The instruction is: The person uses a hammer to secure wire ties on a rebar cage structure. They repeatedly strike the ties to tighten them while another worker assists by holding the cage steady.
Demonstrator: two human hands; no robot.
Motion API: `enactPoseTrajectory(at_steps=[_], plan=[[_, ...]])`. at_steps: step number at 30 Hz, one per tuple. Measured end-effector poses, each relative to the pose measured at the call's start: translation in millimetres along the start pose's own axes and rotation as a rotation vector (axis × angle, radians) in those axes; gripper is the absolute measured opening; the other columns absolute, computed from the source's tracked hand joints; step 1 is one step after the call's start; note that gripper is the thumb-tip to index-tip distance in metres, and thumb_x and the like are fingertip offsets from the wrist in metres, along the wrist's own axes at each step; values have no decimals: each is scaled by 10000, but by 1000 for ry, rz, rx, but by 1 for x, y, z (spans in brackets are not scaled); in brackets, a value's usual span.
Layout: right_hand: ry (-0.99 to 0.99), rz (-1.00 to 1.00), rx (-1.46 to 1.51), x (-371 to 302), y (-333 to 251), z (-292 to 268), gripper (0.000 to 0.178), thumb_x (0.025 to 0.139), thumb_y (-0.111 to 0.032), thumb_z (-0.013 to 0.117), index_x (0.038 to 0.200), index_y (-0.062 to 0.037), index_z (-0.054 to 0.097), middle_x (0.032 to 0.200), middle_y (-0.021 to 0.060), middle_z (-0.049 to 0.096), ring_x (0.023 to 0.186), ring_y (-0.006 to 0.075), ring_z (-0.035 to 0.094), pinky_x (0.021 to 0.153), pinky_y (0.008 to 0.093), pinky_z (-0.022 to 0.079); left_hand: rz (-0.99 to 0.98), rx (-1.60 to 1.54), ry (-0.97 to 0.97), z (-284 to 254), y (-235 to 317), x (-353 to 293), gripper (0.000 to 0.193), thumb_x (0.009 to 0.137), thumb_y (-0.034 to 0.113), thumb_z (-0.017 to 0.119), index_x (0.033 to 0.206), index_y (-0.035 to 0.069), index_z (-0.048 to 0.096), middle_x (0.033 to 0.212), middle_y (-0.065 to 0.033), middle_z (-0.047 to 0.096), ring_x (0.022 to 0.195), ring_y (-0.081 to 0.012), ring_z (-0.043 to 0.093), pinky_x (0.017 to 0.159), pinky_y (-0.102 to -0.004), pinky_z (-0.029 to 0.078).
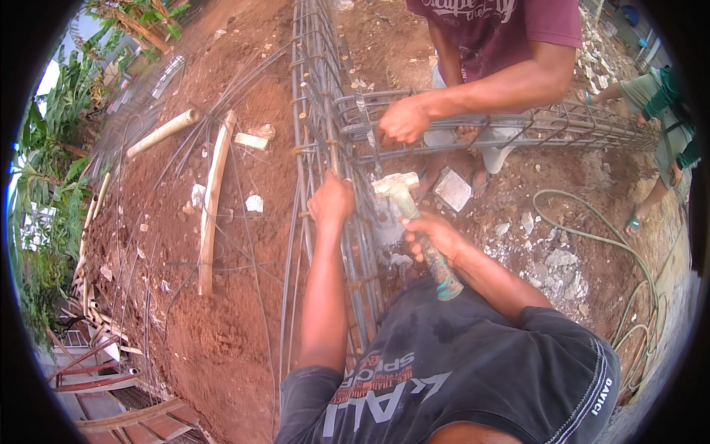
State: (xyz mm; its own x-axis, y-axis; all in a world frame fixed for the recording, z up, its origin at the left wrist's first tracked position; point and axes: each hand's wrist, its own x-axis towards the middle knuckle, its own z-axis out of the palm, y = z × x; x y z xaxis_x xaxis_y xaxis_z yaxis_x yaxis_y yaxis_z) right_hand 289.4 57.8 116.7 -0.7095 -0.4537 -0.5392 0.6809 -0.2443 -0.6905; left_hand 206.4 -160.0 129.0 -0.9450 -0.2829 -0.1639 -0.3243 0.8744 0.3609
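Note:
My right hand is closed round the handle of a hammer, whose pale, dusty head sits just right of the rebar cage. The lower end of the handle shows greenish marks. To the left of the hammer, my left hand forms a fist on top of the long cage. A narrow tan piece sticks up beyond this fist, but what the fingers grip is not clear. Across from me, a co-worker's closed hand is over the joint with a second rebar cage, near an upright metal strip.
Red soil on the left bears a wooden plank, a bamboo piece, loose wires and stones. A concrete block lies near the co-worker's feet. Rubble and a green hose are at right. Another person stands far right.

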Motion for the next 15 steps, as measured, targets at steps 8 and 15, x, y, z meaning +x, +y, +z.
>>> enactPoseTrajectory(at_steps=[8, 15], plan=[[-63, -2, 129, 6, -4, -1, 351, 919, -263, 648, 1187, -79, 517, 813, -4, 522, 605, 103, 525, 486, 261, 464, 3, -10, 3, 1, -4, 0, 403, 926, 350, 538, 1152, 16, 531, 1038, -290, 678, 1020, -457, 641, 930, -525, 446], [-212, 116, 501, 24, 6, -2, 295, 933, -240, 618, 1181, -108, 528, 800, -40, 498, 618, 74, 482, 509, 232, 435, 18, -5, 3, 4, -5, 2, 409, 918, 345, 525, 1152, 10, 520, 1017, -299, 677, 1003, -465, 644, 925, -532, 449]])
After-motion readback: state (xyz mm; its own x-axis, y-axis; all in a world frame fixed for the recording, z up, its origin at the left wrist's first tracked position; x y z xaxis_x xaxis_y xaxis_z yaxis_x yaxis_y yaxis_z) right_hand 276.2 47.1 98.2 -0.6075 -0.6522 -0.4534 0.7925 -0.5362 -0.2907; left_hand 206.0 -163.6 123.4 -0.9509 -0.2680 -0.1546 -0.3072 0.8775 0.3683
